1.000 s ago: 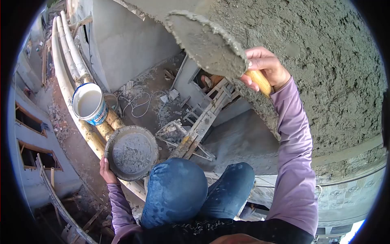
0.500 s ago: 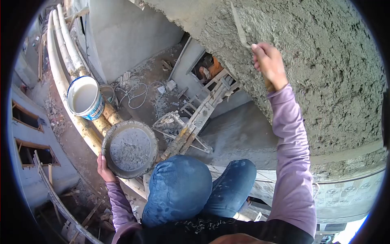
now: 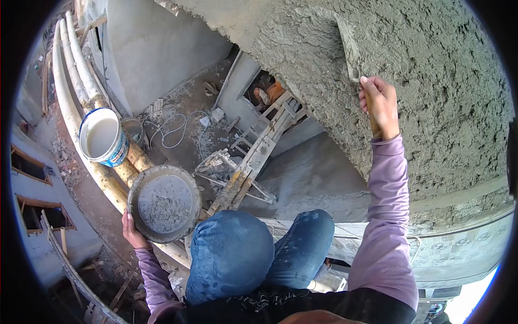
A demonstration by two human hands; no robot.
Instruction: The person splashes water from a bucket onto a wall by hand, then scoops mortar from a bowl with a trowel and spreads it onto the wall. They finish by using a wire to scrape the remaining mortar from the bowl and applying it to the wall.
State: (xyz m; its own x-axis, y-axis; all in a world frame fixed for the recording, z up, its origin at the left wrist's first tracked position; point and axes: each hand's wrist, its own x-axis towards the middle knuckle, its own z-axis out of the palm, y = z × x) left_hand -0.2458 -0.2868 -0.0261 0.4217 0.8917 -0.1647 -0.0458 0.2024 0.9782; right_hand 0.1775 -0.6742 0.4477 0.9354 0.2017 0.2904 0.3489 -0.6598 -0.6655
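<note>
My right hand [image 3: 381, 105] is wrapped round the handle of a trowel [image 3: 349, 51], whose blade lies against the rough wet mortar [image 3: 426, 102] on the wall. At the lower left, my left hand [image 3: 133, 231] grips the rim of a round basin [image 3: 135, 208]. Grey mortar [image 3: 167, 208] lies inside that basin, which sits beside my knee over the poles. Some of the left fingers are hidden beneath the basin.
A white and blue bucket [image 3: 114, 154] of cloudy liquid stands on bamboo poles [image 3: 70, 110] at the left. Far below are rubble, a pale hose [image 3: 172, 146] and a plank trestle [image 3: 259, 154]. A person in orange [image 3: 275, 92] is near an opening.
My right hand and the trowel have moved right and slightly down across the mortar. The left hand still holds the basin, and the whole view has shifted a little.
</note>
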